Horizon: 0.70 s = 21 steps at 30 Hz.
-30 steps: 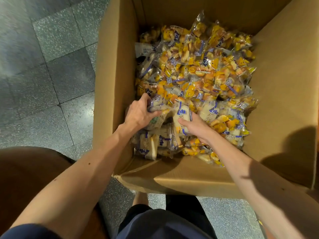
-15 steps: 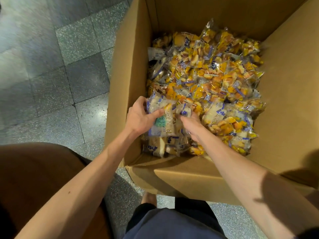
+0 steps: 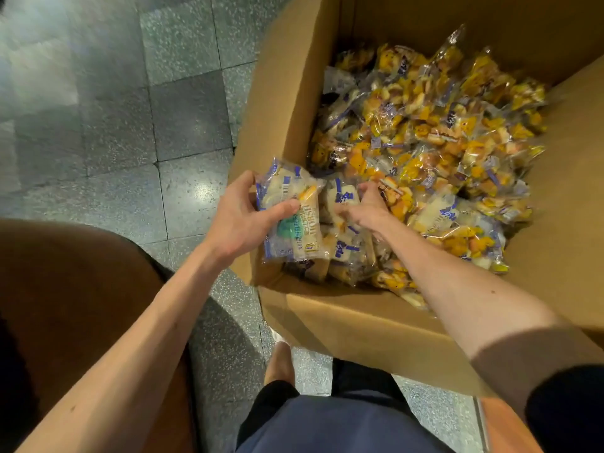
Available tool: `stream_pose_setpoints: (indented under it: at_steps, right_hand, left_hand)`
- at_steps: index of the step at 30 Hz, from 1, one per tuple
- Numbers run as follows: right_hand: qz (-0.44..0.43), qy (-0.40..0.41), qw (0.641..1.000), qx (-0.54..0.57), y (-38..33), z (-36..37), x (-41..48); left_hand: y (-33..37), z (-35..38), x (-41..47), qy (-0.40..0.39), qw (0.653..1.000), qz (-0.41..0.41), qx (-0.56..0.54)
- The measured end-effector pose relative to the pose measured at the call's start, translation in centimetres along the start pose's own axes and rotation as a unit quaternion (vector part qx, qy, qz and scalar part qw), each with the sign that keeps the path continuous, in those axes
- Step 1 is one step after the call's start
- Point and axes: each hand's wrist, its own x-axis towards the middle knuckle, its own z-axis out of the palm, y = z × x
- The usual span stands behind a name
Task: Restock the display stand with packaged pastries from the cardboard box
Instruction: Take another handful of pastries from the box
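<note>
A big open cardboard box (image 3: 359, 325) stands on the floor, filled with several clear-wrapped pastries (image 3: 434, 132) printed in yellow and purple. My left hand (image 3: 242, 220) grips a stack of white-and-blue pastry packs (image 3: 291, 220) at the box's near left corner, thumb across the front pack. My right hand (image 3: 366, 210) is just to the right, fingers curled round another pastry pack (image 3: 343, 197) in the pile. The display stand is out of view.
Grey speckled floor tiles (image 3: 130, 109) spread to the left of the box. A brown rounded surface (image 3: 75, 289) sits at the lower left under my left forearm. My legs and a bare foot (image 3: 279, 361) are below the box's near wall.
My left hand has lifted its packs up and toward the box's left wall. My right hand stays in the pile beside it. The view has shifted left.
</note>
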Motion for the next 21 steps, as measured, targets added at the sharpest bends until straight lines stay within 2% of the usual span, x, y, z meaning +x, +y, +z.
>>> stream_pose_setpoints:
  at_steps: [5, 9, 13, 16, 21]
  right_hand:
    - [0.007, -0.029, 1.000, -0.008, 0.7, -0.7, -1.4]
    - [-0.001, -0.025, 0.996, 0.084, 1.3, -2.1, -5.4]
    - [-0.016, -0.035, 0.980, 0.194, 1.9, -2.5, -12.0]
    - [-0.052, -0.058, 0.973, 0.219, 1.5, -1.5, -18.3]
    - [-0.097, -0.091, 0.952, 0.276, 0.2, 4.3, -27.9]
  left_hand:
    - [-0.7, -1.5, -1.7, 0.015, 0.999, -0.021, -0.032]
    - [-0.7, -2.6, -4.0, 0.025, 0.997, -0.034, -0.062]
    - [-0.9, -3.6, -7.7, 0.020, 0.996, -0.024, -0.084]
    - [-1.3, -4.9, -11.8, 0.005, 0.996, -0.002, -0.094]
    - [-3.8, -9.0, -21.0, 0.000, 0.991, 0.048, -0.121]
